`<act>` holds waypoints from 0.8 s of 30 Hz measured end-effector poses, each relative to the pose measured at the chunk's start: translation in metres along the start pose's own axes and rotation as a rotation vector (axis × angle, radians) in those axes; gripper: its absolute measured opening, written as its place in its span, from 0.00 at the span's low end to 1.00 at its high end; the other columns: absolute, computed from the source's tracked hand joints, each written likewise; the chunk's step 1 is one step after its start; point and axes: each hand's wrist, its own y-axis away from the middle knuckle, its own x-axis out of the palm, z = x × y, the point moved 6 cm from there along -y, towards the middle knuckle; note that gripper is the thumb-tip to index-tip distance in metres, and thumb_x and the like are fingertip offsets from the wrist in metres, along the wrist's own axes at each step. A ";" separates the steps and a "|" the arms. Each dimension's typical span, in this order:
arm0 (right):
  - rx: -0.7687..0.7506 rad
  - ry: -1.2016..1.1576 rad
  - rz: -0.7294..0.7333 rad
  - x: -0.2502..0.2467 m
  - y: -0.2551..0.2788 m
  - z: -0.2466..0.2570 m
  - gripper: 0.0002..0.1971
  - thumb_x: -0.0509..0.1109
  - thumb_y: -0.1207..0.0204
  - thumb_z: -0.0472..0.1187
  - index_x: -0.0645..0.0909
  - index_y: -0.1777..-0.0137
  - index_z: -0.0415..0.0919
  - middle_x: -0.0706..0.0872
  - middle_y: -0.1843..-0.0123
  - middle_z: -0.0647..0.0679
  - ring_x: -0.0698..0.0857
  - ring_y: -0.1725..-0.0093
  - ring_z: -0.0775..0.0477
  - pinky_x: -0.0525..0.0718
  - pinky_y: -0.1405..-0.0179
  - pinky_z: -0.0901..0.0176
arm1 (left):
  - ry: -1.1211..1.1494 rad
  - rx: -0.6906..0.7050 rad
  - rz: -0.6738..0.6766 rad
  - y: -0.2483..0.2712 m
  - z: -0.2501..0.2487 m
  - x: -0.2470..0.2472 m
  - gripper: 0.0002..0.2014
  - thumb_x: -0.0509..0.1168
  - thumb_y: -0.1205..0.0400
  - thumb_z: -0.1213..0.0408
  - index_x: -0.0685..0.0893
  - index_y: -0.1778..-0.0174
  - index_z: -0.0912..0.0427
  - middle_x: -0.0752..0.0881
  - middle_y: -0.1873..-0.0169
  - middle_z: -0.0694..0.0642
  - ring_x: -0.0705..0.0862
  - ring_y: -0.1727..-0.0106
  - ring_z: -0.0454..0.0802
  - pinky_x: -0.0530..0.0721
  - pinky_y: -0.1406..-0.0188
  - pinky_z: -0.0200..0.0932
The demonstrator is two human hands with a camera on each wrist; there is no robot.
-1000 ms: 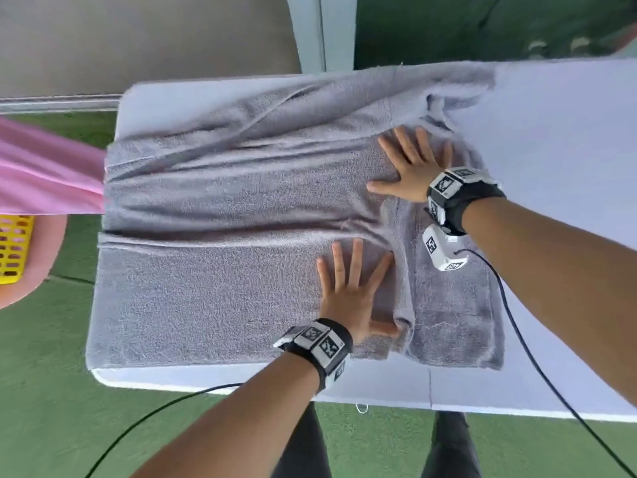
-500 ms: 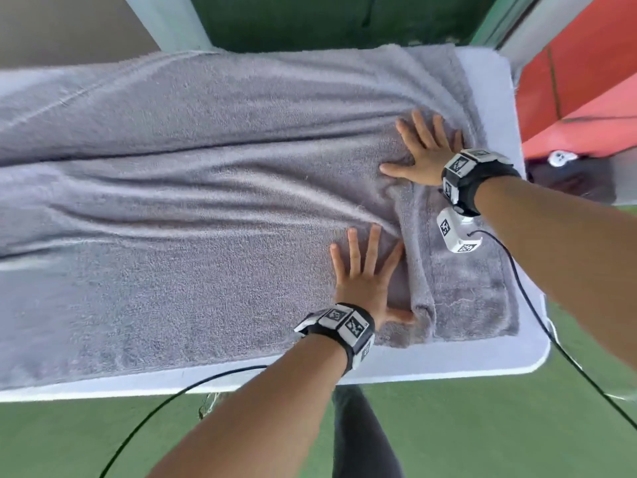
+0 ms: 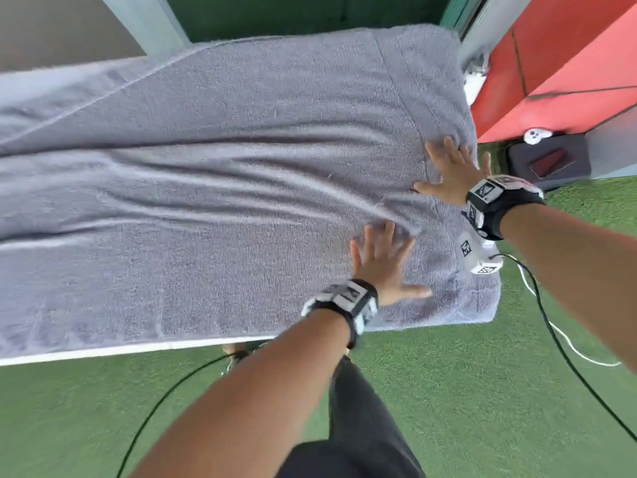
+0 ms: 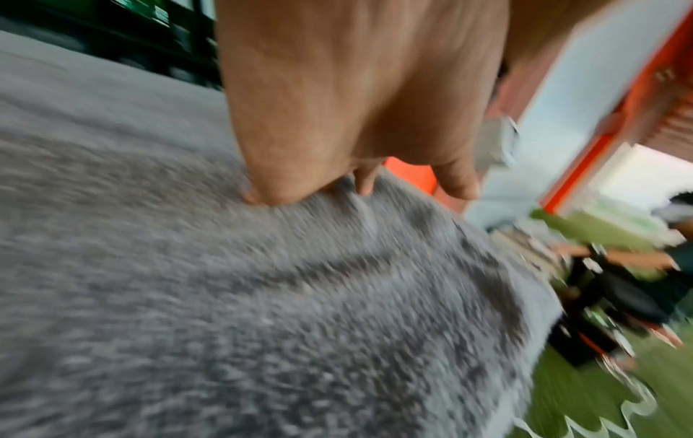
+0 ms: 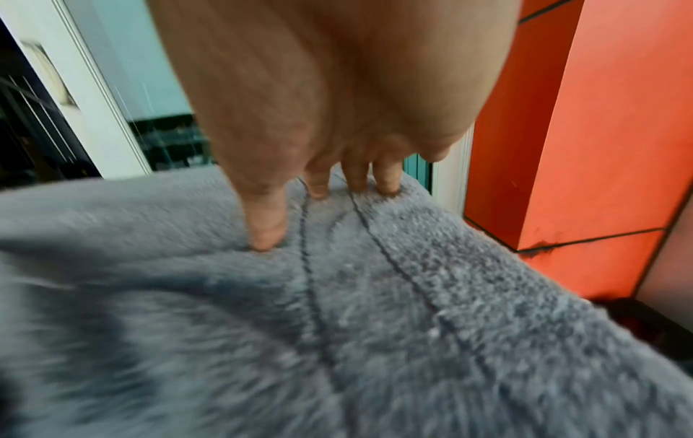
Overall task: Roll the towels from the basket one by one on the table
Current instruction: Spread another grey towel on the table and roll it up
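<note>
A large grey towel (image 3: 213,188) lies spread over the white table (image 3: 103,351), folded lengthwise and rippled with long creases. My left hand (image 3: 382,267) lies flat on it near the front right, fingers spread. My right hand (image 3: 448,174) presses flat on the towel's right end, close to the table's right edge. The left wrist view shows the left hand (image 4: 337,118) with fingertips pushing into the grey towel (image 4: 262,311). Seen from the right wrist, the right hand (image 5: 322,118) has straight fingers resting on the towel (image 5: 337,326) beside its stitched hem. No basket is in view.
Green turf floor (image 3: 482,391) surrounds the table. A red wall (image 3: 558,70) stands close on the right, with a dark box (image 3: 548,160) at its foot. Black cables (image 3: 155,408) trail from both wrists to the floor. The towel's right end hangs slightly over the table edge.
Both flat hands have slid to the right along the towel, smoothing it toward its right end. The view has swung right; the pink cloth and yellow basket left the frame.
</note>
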 end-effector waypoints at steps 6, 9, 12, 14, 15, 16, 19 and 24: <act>-0.159 -0.375 -0.263 0.033 0.115 0.046 0.17 0.68 0.20 0.42 0.79 0.33 0.39 0.81 0.39 0.41 0.82 0.40 0.42 0.77 0.40 0.55 | 0.086 -0.053 -0.385 0.107 0.098 -0.038 0.18 0.65 0.19 0.53 0.78 0.33 0.54 0.76 0.32 0.53 0.70 0.30 0.50 0.68 0.28 0.51; -0.272 -0.370 -0.165 0.097 0.183 0.059 0.14 0.70 0.22 0.42 0.81 0.37 0.42 0.82 0.40 0.46 0.82 0.43 0.49 0.80 0.38 0.55 | 0.022 -0.203 -0.384 0.172 0.164 -0.018 0.16 0.67 0.19 0.58 0.80 0.35 0.54 0.75 0.30 0.54 0.69 0.30 0.51 0.70 0.28 0.53; -0.374 -0.276 -0.233 0.135 0.213 0.060 0.18 0.75 0.27 0.40 0.81 0.37 0.41 0.81 0.37 0.44 0.81 0.39 0.46 0.73 0.35 0.57 | -0.051 -0.255 -0.381 0.214 0.204 -0.009 0.18 0.67 0.20 0.60 0.79 0.34 0.56 0.75 0.29 0.57 0.70 0.30 0.54 0.76 0.31 0.57; -0.361 -0.272 -0.255 0.140 0.216 0.059 0.20 0.76 0.28 0.40 0.80 0.37 0.40 0.82 0.37 0.44 0.81 0.38 0.45 0.71 0.36 0.58 | -0.061 -0.261 -0.407 0.226 0.217 -0.010 0.18 0.68 0.20 0.62 0.79 0.34 0.59 0.77 0.32 0.59 0.73 0.32 0.55 0.79 0.35 0.58; -0.356 -0.282 -0.255 0.140 0.214 0.058 0.19 0.77 0.28 0.38 0.81 0.37 0.40 0.83 0.38 0.44 0.81 0.39 0.45 0.73 0.36 0.58 | -0.060 -0.254 -0.419 0.229 0.221 -0.011 0.17 0.69 0.20 0.63 0.80 0.36 0.60 0.79 0.34 0.59 0.75 0.33 0.55 0.80 0.36 0.56; -0.355 -0.284 -0.246 0.140 0.211 0.058 0.18 0.76 0.28 0.37 0.81 0.38 0.40 0.84 0.39 0.44 0.82 0.40 0.45 0.76 0.37 0.57 | -0.064 -0.232 -0.429 0.230 0.222 -0.013 0.16 0.69 0.21 0.65 0.81 0.38 0.61 0.81 0.37 0.59 0.77 0.35 0.54 0.80 0.38 0.54; -0.364 -0.282 -0.202 0.138 0.209 0.061 0.09 0.69 0.22 0.35 0.84 0.44 0.38 0.87 0.45 0.45 0.85 0.49 0.48 0.86 0.44 0.52 | -0.043 -0.167 -0.458 0.230 0.219 -0.014 0.08 0.69 0.21 0.69 0.85 0.47 0.62 0.85 0.48 0.56 0.81 0.46 0.52 0.83 0.43 0.51; -0.327 -0.323 -0.152 0.134 0.218 0.073 0.06 0.67 0.20 0.33 0.85 0.49 0.37 0.88 0.51 0.45 0.86 0.56 0.51 0.88 0.51 0.57 | 0.045 -0.179 -0.500 0.238 0.229 -0.017 0.05 0.64 0.18 0.73 0.85 0.54 0.62 0.80 0.55 0.48 0.79 0.53 0.46 0.80 0.48 0.42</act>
